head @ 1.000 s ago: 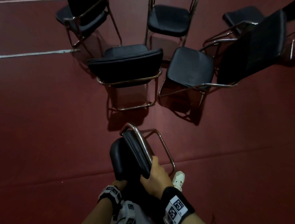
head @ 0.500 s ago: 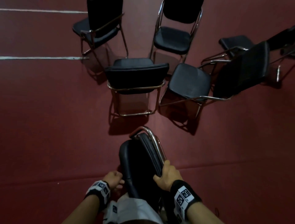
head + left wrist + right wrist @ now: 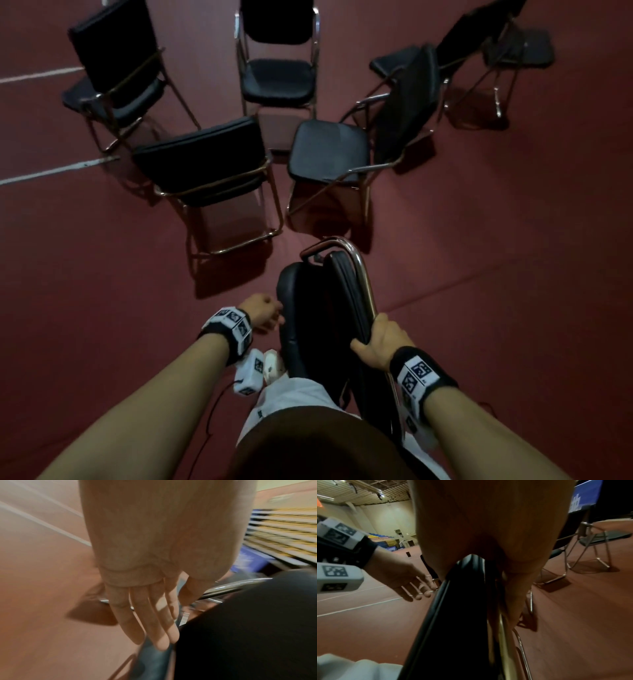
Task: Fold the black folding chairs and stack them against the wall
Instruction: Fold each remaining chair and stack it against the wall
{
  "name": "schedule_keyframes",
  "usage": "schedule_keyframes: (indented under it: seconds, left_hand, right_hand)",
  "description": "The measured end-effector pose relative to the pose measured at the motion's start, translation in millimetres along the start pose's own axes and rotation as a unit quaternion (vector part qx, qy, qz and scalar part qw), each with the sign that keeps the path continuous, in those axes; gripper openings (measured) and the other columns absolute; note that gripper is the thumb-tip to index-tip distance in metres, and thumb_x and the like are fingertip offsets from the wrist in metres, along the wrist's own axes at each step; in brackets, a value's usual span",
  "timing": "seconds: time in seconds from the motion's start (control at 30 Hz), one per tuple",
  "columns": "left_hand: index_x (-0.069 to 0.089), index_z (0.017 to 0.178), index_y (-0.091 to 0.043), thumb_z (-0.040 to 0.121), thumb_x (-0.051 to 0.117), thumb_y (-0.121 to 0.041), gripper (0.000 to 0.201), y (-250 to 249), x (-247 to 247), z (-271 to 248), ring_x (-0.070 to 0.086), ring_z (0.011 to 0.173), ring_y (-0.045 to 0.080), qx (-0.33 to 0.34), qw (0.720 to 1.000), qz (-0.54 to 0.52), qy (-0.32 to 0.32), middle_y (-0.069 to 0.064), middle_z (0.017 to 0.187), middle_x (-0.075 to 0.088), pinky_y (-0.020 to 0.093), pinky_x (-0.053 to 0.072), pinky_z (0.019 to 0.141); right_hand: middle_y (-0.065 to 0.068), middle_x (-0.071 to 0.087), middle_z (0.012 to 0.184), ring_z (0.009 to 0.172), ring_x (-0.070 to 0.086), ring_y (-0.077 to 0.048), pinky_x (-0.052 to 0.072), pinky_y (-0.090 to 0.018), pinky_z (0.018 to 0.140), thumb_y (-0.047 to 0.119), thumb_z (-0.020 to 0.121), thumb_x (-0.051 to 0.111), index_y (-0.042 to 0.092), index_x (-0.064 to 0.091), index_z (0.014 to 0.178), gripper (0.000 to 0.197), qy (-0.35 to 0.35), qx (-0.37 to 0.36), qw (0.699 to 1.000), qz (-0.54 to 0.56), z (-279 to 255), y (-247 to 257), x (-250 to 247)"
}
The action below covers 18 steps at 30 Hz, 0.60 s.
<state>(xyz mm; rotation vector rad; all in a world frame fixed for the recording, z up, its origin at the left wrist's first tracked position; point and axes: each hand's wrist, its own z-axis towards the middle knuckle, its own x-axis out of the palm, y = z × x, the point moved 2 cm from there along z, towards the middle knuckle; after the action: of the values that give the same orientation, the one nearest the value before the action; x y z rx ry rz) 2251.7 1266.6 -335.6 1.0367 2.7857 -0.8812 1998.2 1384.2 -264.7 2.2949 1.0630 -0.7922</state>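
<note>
My folded chair (image 3: 318,308) is black with a chrome frame; the floor (image 3: 102,274) is dark red with white lines; my wristbands (image 3: 416,371) carry black-and-white markers.

Left hand (image 3: 154,574) fingers (image 3: 159,632) straight, beside black chair pad (image 3: 248,635), chrome frame (image 3: 231,588) behind, red floor (image 3: 42,601)

Dim head view, wide-angle bending at the edges; chairs (image 3: 212,178) cast hard shadows on the red floor (image 3: 85,274). Left wrist view brighter, washed, streaked with motion blur. Right wrist view dark up close, glare on chrome tube (image 3: 505,642)
</note>
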Motion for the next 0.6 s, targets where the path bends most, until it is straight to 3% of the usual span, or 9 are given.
schedule_keyframes:
  seconds: [0.2, 0.33, 0.5, 0.6]
  left_hand:
    - [0.061, 0.092, -0.015, 0.101, 0.051, -0.017, 0.013, -80.2, 113.6, -24.7, 0.067, 0.066, 0.021, 0.063, 0.993, 0.095, 0.034, 0.009, 0.088, 0.072, 0.025, 0.052, 0.058]
    - [0.062, 0.099, -0.013, 0.100, 0.050, -0.022, 0.015, -114.8, 185.3, -34.0, 0.071, 0.077, 0.023, 0.076, 0.983, 0.151, 0.077, 0.004, 0.092, 0.075, 0.033, 0.054, 0.071]
    - [0.064, 0.100, -0.010, 0.099, 0.051, -0.021, 0.017, -158.8, 261.9, -34.7, 0.069, 0.078, 0.024, 0.109, 0.967, 0.209, 0.093, 0.009, 0.101, 0.074, 0.039, 0.057, 0.077]
    - [0.064, 0.103, -0.009, 0.097, 0.052, -0.024, 0.020, -181.7, 320.2, -28.8, 0.072, 0.090, 0.030, 0.127, 0.943, 0.269, 0.152, 0.012, 0.106, 0.074, 0.043, 0.059, 0.077]
  right_hand:
    - [-0.013, 0.056, 0.134, 0.122, 0.057, -0.032, 0.048, -0.033, 0.093, 0.055, 0.086, 0.065, 0.004, 0.042, 0.136, 0.075, -0.038, 0.061, 0.995, 0.067, -20.2, -90.3, -6.1]
    - [-0.015, 0.053, 0.138, 0.124, 0.056, -0.032, 0.048, -0.032, 0.095, 0.057, 0.087, 0.064, 0.001, 0.039, 0.142, 0.082, -0.067, 0.141, 0.974, 0.162, -35.6, -167.2, -14.8]
    - [-0.008, 0.067, 0.108, 0.092, 0.069, -0.027, 0.060, -0.033, 0.078, 0.066, 0.069, 0.066, 0.006, 0.058, 0.123, 0.082, -0.094, 0.220, 0.940, 0.242, -42.4, -248.9, -12.3]
    - [-0.008, 0.068, 0.104, 0.088, 0.069, -0.025, 0.058, -0.029, 0.069, 0.063, 0.073, 0.069, 0.006, 0.058, 0.119, 0.075, -0.096, 0.265, 0.915, 0.289, -56.8, -291.7, -8.8]
